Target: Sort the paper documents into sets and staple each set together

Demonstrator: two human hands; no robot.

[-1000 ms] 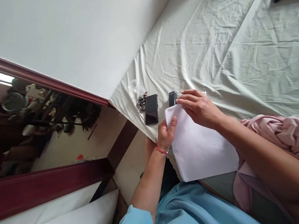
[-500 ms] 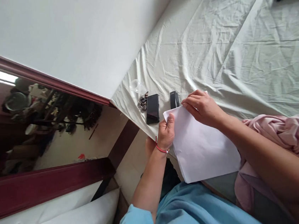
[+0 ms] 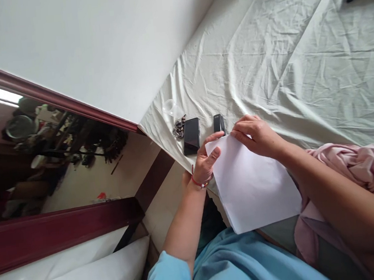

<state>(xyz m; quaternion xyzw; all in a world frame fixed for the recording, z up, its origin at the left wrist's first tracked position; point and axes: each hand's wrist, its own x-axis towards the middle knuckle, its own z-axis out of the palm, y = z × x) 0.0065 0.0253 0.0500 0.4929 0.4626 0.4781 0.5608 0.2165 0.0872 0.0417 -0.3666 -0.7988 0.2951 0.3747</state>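
Evidently blank, the white paper [image 3: 257, 186] is a thin stack, smooth and faintly creased, its layered sheets showing along one edge. It lies on the wearer's side of the phone [image 3: 191, 136], to the right. Beside the phone, the left hand [image 3: 206, 161] loosely grips a corner, thumb on top, most of its fingers hidden underneath. Farther right of the phone, the right hand [image 3: 251, 135] pinches the upper edge; its forearm covers part of the stack. Just right of the phone, a black object [image 3: 218, 123] is partly hidden by fingers.
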